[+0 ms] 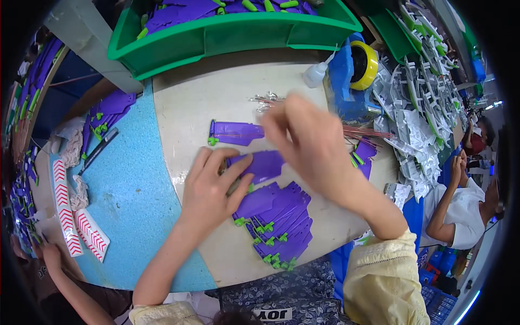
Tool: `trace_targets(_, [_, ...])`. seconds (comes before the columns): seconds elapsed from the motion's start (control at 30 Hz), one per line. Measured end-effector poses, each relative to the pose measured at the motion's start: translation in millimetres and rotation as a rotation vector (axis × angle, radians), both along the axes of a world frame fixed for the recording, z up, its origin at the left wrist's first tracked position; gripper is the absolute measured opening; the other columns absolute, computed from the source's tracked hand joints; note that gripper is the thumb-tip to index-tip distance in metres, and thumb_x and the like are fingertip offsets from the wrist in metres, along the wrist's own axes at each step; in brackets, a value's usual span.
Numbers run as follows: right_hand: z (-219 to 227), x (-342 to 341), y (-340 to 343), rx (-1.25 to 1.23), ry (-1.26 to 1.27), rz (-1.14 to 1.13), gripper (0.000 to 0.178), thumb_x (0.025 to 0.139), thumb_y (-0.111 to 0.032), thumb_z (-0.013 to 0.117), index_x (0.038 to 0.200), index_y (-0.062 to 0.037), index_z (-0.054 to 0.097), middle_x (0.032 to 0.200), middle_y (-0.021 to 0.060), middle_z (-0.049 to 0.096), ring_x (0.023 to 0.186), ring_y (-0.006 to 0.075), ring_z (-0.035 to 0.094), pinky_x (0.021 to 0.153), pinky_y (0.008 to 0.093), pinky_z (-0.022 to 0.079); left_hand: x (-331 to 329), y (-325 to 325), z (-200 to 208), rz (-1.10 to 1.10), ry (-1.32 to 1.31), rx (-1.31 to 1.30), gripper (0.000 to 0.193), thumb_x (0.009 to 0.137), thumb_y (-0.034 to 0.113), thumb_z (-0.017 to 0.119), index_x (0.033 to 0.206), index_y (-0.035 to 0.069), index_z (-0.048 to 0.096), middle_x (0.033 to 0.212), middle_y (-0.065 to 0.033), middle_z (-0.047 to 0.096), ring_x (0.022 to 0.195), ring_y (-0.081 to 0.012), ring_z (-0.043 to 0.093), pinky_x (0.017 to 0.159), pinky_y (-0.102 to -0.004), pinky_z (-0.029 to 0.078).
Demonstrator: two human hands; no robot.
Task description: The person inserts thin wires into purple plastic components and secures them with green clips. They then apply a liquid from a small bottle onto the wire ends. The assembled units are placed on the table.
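My left hand is closed on a flat purple plastic piece, pressing it against the table with the fingers over its left end. My right hand is raised just to the right of it, blurred, its fingers curled in. Whatever they may pinch cannot be made out. Above the held piece lies a similar purple piece with a green clip at its left end. Below it spreads an overlapping stack of purple pieces with green ends. Small shiny metal parts lie beyond my right hand.
A green bin of purple and green parts stands at the back. A small bottle, a yellow tape roll and thin reddish wires lie right. White-grey parts pile up far right. Other people sit on both sides.
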State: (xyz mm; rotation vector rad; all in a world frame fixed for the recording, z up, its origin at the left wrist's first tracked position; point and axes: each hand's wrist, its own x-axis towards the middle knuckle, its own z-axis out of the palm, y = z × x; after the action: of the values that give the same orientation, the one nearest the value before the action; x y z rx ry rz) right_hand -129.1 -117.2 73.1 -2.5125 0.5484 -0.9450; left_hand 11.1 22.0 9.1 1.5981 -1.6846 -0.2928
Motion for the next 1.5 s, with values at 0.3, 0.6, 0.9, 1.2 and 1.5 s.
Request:
trace_targets(0.3, [-25,-27,8,0.514,0.298,0.159,0.009,0.087,0.001,0.07,0.095,0.0028,0.067,0.084,0.0117,0.066,0.067,0.0182,0.064,0.061,0.0339,0.05,-9,-19,0,-0.071,0.335,0.129,0.045,0.074,-0.001,0.078,0.115,0.001,0.061,0.102,-0.0139,0.062,0.081,-0.0255,0.068,0.073,-0.0364,0.058])
trace_targets(0.6, [-11,-41,1,0.978,0.264,-0.013,0.011,0.094,0.0,0.068,0.101,0.0071,0.071,0.088,0.0068,0.072,0.073,0.0099,0.064,0.066,0.0261,0.054,-15,-20,-15,0.067,0.128,-0.033,0.032,0.074,0.0,0.082,0.103,0.0,0.067,0.11,-0.0104,0.068,0.077,-0.0186,0.068,0.067,-0.0305,0.056])
trace_targets(0.9, [-31,-21,-1,0.339,0.317,0.136,0.015,0.077,-0.003,0.073,0.089,0.0044,0.069,0.077,0.0166,0.064,0.075,0.0376,0.064,0.07,0.0445,0.051,-15,-21,-9,-0.019,0.374,0.072,0.054,0.072,0.0,0.083,0.118,0.0,0.055,0.109,-0.0163,0.064,0.091,-0.0299,0.067,0.08,-0.0388,0.057])
trace_targets(1.2, [-30,-37,8,0.782,0.322,0.021,0.012,0.083,0.001,0.073,0.094,0.0025,0.077,0.073,0.0094,0.061,0.064,0.0157,0.057,0.058,0.0318,0.045,-14,-22,-11,0.008,0.482,0.109,0.052,0.074,0.002,0.084,0.117,0.001,0.056,0.112,-0.0166,0.065,0.097,-0.0289,0.07,0.086,-0.0375,0.059])
trace_targets(1.5, [-28,-32,14,0.43,0.304,0.168,0.014,0.078,0.003,0.068,0.09,0.0025,0.075,0.073,0.0116,0.057,0.065,0.0259,0.061,0.057,0.0376,0.046,-15,-23,-12,0.028,0.421,0.08,0.047,0.07,0.003,0.087,0.108,0.002,0.06,0.104,-0.0139,0.065,0.091,-0.0274,0.07,0.081,-0.0371,0.059])
